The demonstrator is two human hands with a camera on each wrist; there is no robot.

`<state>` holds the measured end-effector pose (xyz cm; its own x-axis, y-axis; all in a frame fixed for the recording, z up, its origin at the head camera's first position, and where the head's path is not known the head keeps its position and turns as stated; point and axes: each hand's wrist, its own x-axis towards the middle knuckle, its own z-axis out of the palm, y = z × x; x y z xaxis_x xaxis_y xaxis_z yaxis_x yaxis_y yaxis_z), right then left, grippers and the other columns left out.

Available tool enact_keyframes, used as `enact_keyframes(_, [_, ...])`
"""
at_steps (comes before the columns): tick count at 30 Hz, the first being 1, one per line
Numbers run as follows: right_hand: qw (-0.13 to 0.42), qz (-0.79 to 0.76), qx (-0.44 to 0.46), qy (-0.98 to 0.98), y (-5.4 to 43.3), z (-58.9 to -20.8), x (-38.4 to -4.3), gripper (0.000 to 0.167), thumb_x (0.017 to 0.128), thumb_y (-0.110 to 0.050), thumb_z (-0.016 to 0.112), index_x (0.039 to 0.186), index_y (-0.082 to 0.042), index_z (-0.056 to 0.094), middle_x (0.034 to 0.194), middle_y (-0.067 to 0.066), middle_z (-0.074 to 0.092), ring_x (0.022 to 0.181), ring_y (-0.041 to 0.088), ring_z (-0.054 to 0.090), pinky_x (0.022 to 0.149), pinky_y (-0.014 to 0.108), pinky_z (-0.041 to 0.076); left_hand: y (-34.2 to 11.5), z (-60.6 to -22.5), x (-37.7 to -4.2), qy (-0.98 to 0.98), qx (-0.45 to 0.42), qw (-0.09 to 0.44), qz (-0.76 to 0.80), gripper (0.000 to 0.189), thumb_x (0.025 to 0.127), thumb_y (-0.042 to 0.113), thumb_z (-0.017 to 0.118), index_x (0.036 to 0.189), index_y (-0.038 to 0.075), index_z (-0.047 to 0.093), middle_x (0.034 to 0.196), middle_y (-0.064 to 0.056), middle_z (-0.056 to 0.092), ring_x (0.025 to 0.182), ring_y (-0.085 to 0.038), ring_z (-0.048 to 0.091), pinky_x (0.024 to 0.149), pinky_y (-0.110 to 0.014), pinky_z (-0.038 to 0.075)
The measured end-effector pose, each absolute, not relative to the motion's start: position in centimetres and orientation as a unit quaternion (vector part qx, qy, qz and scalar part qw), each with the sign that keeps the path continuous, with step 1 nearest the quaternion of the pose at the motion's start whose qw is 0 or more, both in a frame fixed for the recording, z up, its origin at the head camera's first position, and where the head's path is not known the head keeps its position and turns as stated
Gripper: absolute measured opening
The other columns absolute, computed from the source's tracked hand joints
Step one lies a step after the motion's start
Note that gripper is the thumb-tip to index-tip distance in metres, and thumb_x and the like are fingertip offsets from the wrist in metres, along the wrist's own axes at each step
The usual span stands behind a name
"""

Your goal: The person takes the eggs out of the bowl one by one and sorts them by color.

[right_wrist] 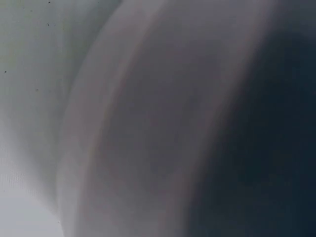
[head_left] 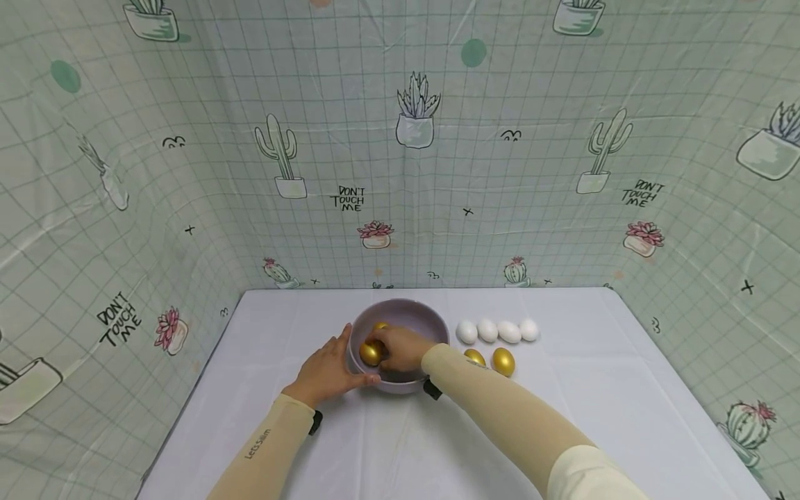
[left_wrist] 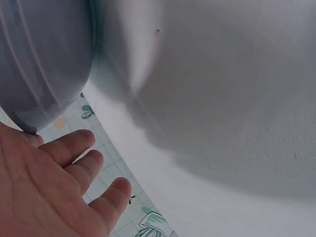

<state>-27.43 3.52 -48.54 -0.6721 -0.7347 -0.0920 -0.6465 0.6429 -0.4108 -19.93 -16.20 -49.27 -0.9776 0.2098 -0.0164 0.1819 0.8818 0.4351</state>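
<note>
A: Item one, left to right?
B: Left hand point(head_left: 328, 371), fingers straight, flat against the outer left wall of the grey bowl point(head_left: 431, 321); it grips nothing.

A: Item two?
B: Gold egg point(head_left: 371, 353), inside the bowl at its left side, directly under the right hand point(head_left: 400, 347), whose fingers curl round it from above. A second gold egg point(head_left: 380, 326) lies behind.

A: Outside the bowl?
B: Two gold eggs point(head_left: 503, 361), four white eggs point(head_left: 498, 330), to the right.
</note>
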Motion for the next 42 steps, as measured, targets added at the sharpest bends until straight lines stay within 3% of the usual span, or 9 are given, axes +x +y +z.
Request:
enact_keyframes(9, [0.135,-0.182,-0.385,0.895,3.20,-48.49,-27.07,0.057,0.085,-0.014,0.079,0.138,-0.011,0.059,0.129,0.000,0.064,0.113,0.013,0.058,0.100,0.030,0.045,-16.20,-49.34,-19.98,0.969,0.098,0.035,0.223,0.127,0.072,0.079,0.068,0.159,0.003,0.017,0.153,-0.025,0.036,0.139,-0.045,0.036,0.106,-0.059,0.035])
enact_keyframes(22, [0.129,-0.164,-0.389,0.897,2.82,-48.97,-26.75,0.058,0.088,-0.028,0.079,0.141,-0.016,0.058,0.129,-0.002,0.064,0.113,0.012,0.059,0.101,0.030,0.044,-16.16,-49.46,-20.01,0.970,0.095,0.034,0.221,0.127,0.071,0.079,0.068,0.160,0.004,0.017,0.153,-0.025,0.037,0.139,-0.045,0.036,0.107,-0.058,0.035])
enact_keyframes(32, [0.110,-0.164,-0.404,0.893,2.71,-49.07,-26.68,0.053,0.088,-0.028,0.080,0.135,-0.013,0.061,0.129,-0.001,0.063,0.118,0.012,0.058,0.102,0.028,0.043,-16.12,-49.39,-20.02,0.970,0.093,0.036,0.224,0.127,0.072,0.079,0.068,0.160,0.004,0.016,0.153,-0.025,0.036,0.139,-0.045,0.035,0.108,-0.058,0.034])
enact_keyframes(42, [0.112,-0.169,-0.405,0.892,2.63,-49.19,-26.67,0.058,0.088,-0.031,0.079,0.139,-0.012,0.059,0.135,0.000,0.060,0.125,0.016,0.054,0.105,0.031,0.041,-16.13,-49.23,-19.91,0.969,0.094,0.033,0.228,0.127,0.072,0.078,0.069,0.159,0.003,0.017,0.153,-0.025,0.037,0.139,-0.046,0.036,0.107,-0.060,0.034])
